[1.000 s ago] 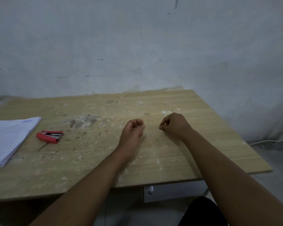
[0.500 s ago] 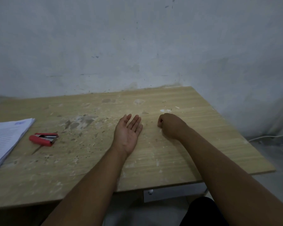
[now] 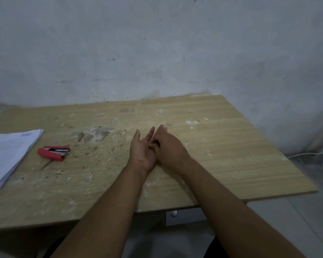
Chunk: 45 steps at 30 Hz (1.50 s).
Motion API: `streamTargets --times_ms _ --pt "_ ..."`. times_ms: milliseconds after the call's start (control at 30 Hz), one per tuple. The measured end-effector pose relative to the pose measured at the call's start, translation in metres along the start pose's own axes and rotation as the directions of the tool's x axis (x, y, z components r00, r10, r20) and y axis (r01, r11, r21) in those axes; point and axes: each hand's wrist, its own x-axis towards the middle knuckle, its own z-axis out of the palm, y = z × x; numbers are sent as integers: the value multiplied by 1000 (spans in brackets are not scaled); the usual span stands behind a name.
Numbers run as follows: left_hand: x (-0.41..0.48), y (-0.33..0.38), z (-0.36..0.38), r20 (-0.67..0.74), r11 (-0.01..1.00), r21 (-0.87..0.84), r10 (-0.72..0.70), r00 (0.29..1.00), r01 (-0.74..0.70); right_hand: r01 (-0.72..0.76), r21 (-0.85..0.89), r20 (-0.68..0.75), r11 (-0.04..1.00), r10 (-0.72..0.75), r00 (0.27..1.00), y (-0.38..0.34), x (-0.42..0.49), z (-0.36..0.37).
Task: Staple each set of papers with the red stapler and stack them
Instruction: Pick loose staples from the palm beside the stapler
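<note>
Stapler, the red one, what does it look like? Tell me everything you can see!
The stapler is small and red, plastic-looking, with shiny metal showing along its top and right end. It lies flat on the wooden table, right of the papers and left of the left hand. Only the table touches it.

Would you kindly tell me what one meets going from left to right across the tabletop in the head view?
Paper stack, red stapler, left hand, right hand.
</note>
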Motion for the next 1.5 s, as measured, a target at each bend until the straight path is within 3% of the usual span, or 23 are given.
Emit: streamTargets --times_ms 233,400,533,633,867,1133,1500 --pt "2 0 0 -26 998 -62 31 999 -32 54 92 -172 994 -38 984 -7 -10 -12" --pt "2 -1 2 -57 989 -2 150 987 -150 -48 129 -252 990 80 964 23 -8 -50" --pt "0 -3 2 -46 988 32 154 987 -152 -237 18 -162 971 237 958 61 4 -68" --pt "0 -3 1 -47 989 35 144 988 -142 -291 -87 -47 953 288 956 82 7 -71" --pt "2 -4 1 -56 990 41 138 989 -135 -302 -49 46 952 304 952 96 12 -76" --pt "4 -3 -1 -41 991 56 125 991 -122 -265 -62 7 962 266 964 98 12 -68" --pt "0 -4 1 -59 989 84 123 991 -118 -197 -259 15 945 208 978 96 3 -53"
